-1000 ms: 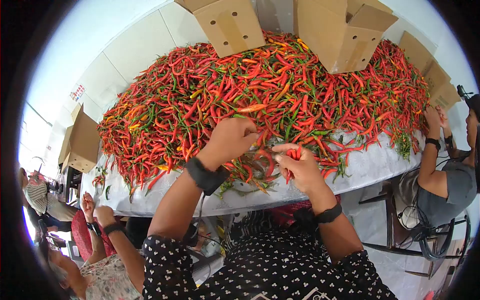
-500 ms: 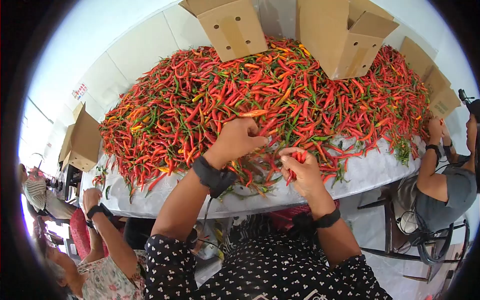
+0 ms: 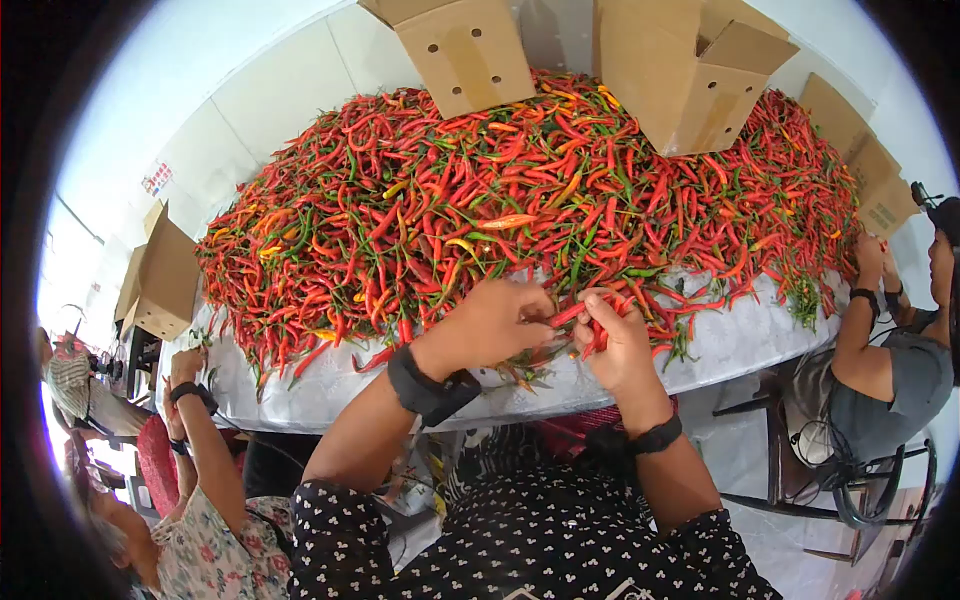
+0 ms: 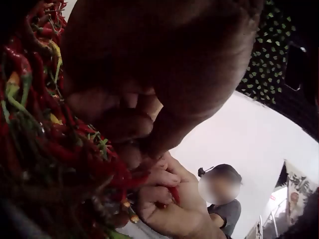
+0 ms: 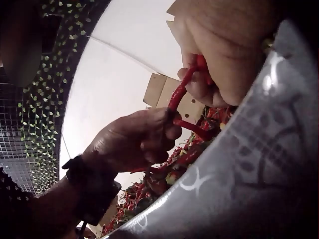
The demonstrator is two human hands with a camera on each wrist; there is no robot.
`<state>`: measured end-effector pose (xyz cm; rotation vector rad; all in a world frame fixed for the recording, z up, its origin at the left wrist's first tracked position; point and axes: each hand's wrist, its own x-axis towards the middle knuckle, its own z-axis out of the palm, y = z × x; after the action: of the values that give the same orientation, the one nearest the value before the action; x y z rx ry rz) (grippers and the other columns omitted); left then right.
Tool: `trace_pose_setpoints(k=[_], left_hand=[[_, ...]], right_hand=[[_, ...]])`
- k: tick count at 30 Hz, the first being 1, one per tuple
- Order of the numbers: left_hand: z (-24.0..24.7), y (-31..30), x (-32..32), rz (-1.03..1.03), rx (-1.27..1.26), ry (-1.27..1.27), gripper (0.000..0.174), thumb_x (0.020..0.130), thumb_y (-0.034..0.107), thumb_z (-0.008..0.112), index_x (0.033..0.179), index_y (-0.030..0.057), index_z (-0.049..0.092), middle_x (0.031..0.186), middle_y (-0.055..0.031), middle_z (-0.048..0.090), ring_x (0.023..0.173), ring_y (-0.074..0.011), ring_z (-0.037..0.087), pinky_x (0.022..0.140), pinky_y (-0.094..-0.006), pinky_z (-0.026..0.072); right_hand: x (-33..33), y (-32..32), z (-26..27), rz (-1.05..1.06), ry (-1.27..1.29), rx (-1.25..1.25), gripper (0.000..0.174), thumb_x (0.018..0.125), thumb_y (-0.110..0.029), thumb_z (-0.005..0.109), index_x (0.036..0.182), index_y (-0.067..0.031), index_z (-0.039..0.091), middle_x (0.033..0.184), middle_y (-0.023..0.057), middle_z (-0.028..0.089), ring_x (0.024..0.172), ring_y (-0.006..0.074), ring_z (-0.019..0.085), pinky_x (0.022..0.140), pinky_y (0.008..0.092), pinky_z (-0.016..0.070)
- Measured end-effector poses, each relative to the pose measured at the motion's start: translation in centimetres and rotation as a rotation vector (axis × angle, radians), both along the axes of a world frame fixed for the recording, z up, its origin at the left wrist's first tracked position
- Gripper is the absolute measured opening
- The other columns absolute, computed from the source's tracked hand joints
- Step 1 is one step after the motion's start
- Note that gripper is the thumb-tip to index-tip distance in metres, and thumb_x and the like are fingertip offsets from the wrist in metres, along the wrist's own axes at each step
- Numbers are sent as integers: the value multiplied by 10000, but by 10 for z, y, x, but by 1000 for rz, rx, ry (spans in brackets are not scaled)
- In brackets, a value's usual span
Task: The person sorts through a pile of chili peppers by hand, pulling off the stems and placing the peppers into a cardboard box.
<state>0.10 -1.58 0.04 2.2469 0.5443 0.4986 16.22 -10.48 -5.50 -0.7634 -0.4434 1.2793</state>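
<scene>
A red chili pepper (image 3: 567, 316) bridges my two hands over the front edge of the pile. In the right wrist view, my left hand (image 5: 132, 139) pinches the lower end of this chili (image 5: 177, 94) between thumb and fingers. My right hand (image 3: 615, 345) is curled round several red chilies, their tips poking out below its fingers, and the bridging chili's other end meets its fingertips. From the left wrist view, my left hand (image 4: 164, 55) looms dark and close, and the right hand (image 4: 174, 209) shows beyond it with a bit of red chili in its grip.
A big heap of red, orange and green chilies (image 3: 400, 215) covers the plastic-covered table (image 3: 740, 345). Cardboard boxes (image 3: 465, 65) stand at the back, another box (image 3: 165, 275) at the left. One person (image 3: 895, 350) sits at the right, another (image 3: 200, 530) at the left.
My left hand has come from the pile down toward the right hand, with a red chili now between them. The right hand has stayed nearly in place, holding its chilies.
</scene>
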Motion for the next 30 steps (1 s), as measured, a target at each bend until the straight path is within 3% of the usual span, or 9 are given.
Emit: trace_pose_setpoints(k=[5, 7, 11, 13, 16, 20, 23, 25, 30], left_hand=[[8, -4, -8, 14, -128, 80, 146, 770, 117, 641, 844, -7, 623, 685, -64, 600, 602, -96, 517, 566, -272, 433], [10, -8, -5, 63, -97, 69, 157, 748, 158, 628, 762, 1, 614, 685, -127, 612, 600, -244, 591, 575, -339, 450], [4, -9, -3, 81, -9, 27, 132, 749, 123, 623, 781, -5, 621, 651, -104, 609, 549, -154, 562, 525, -306, 430], [4, -10, -3, 213, 174, 123, 168, 701, 198, 607, 713, 31, 618, 678, -136, 609, 606, -319, 590, 563, -385, 462], [-3, -4, -4, 329, 348, 275, 174, 683, 212, 597, 668, 39, 591, 667, -140, 601, 614, -345, 585, 569, -411, 466], [4, 9, -17, 415, 512, 248, 223, 692, 172, 635, 598, 19, 503, 552, -131, 533, 517, -316, 537, 502, -390, 427], [15, 16, -22, 358, 366, 355, 183, 705, 179, 657, 686, 18, 572, 630, -133, 573, 589, -270, 578, 544, -363, 445], [11, 19, -16, 213, 256, -31, 165, 740, 163, 656, 810, 17, 625, 706, -126, 598, 663, -200, 599, 584, -324, 449], [11, 5, 6, -10, -4, 12, 167, 785, 135, 622, 883, 0, 627, 701, -89, 591, 651, -134, 553, 588, -288, 431]], right_hand=[[2, 2, -1, 35, 111, 30, 150, 842, -142, 615, 923, -23, 574, 690, 31, 534, 561, 124, 507, 490, 245, 399], [1, 2, -2, 33, 110, 32, 146, 845, -136, 610, 928, -22, 572, 689, 34, 535, 555, 125, 505, 487, 245, 395], [1, 3, -4, 17, 37, 29, 141, 853, -118, 596, 943, -14, 561, 687, 39, 536, 538, 123, 494, 481, 247, 389], [-1, 3, -10, 20, -58, 75, 141, 856, -117, 592, 942, -12, 558, 689, 41, 537, 541, 121, 492, 483, 245, 389], [-7, 1, -11, 3, -131, 130, 136, 860, -120, 586, 937, -13, 551, 691, 41, 533, 552, 118, 488, 491, 245, 389], [-4, 1, -6, -96, 113, 74, 85, 876, -168, 573, 905, -91, 552, 699, 12, 518, 561, 113, 478, 488, 254, 369], [0, 5, -12, -49, 154, 94, 93, 879, -200, 573, 889, -111, 550, 713, -5, 508, 576, 100, 479, 489, 249, 360], [1, 5, -9, -47, 182, 73, 109, 864, -189, 594, 903, -96, 553, 705, 12, 516, 573, 119, 484, 492, 268, 375], [3, 3, -9, -28, 231, 73, 128, 851, -175, 611, 917, -81, 556, 696, 27, 524, 572, 135, 490, 498, 292, 393]])
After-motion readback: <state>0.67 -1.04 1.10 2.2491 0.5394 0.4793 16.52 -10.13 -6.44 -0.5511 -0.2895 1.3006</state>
